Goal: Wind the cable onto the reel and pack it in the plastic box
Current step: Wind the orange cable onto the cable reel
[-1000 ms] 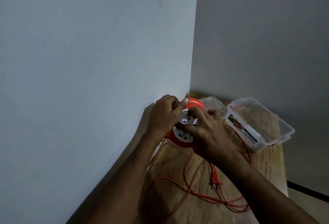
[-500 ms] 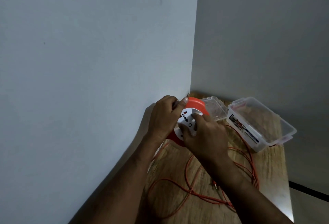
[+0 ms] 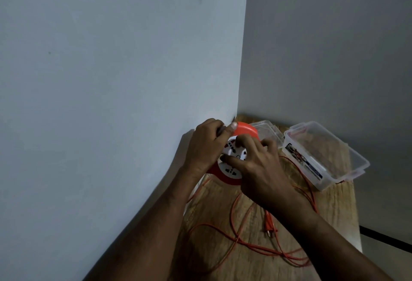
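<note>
Reel (image 3: 231,158) held up in the worktop (image 3: 334,209) corner: left hand (image 3: 206,146) grips its orange rim, right hand (image 3: 256,164) pinches the white hub. Plug (image 3: 270,227) slid back from under the right forearm since half a second ago; cable (image 3: 256,246) loops shorter, so winding progresses. Plastic box (image 3: 323,155) waits open.

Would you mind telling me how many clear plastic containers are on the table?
2: a smaller clear container directly behind the orange reel, and a larger open plastic box to its right, near the table's far right corner.
</note>
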A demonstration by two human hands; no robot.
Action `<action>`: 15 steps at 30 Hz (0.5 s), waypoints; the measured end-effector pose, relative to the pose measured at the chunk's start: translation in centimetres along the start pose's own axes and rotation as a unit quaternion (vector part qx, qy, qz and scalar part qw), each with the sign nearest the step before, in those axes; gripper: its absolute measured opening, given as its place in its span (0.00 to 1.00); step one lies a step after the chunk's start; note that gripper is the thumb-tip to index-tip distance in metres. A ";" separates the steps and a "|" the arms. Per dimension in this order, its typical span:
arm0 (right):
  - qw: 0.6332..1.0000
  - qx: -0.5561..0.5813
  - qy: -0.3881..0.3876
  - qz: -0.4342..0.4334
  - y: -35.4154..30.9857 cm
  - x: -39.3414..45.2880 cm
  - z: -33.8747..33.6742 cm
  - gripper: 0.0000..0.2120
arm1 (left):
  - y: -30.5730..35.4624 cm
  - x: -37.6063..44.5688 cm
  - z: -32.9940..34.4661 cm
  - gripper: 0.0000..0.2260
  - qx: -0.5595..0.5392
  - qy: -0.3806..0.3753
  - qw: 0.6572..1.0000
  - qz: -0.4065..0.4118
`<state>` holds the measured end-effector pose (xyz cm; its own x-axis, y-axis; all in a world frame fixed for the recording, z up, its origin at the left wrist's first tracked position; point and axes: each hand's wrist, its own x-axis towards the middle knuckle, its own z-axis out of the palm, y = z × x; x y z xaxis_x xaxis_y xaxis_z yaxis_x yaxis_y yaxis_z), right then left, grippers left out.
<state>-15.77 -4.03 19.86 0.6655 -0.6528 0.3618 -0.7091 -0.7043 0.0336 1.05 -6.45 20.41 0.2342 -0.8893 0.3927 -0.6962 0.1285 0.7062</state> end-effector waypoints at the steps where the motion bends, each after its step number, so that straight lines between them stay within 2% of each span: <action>1: 1.000 0.002 0.001 0.008 0.0 0.1 0.1 0.32 | 0.1 0.0 0.0 0.20 0.003 0.000 1.000 0.002; 8: 0.994 0.043 0.054 0.080 -0.4 0.4 0.4 0.34 | 0.1 0.0 0.0 0.19 0.014 0.010 1.000 -0.001; 12: 0.968 0.143 0.091 0.186 -1.1 0.6 0.4 0.31 | 0.2 -0.2 0.0 0.20 -0.003 0.028 1.000 -0.010; 15: 0.948 0.187 0.122 0.225 -1.8 0.9 0.4 0.27 | 0.3 0.0 0.2 0.20 0.006 0.025 1.000 -0.003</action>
<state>-13.76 -3.46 19.77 0.2093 -0.8592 0.4669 -0.7463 -0.4489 -0.4915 0.77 -6.46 20.48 0.2720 -0.8671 0.4173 -0.7029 0.1172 0.7016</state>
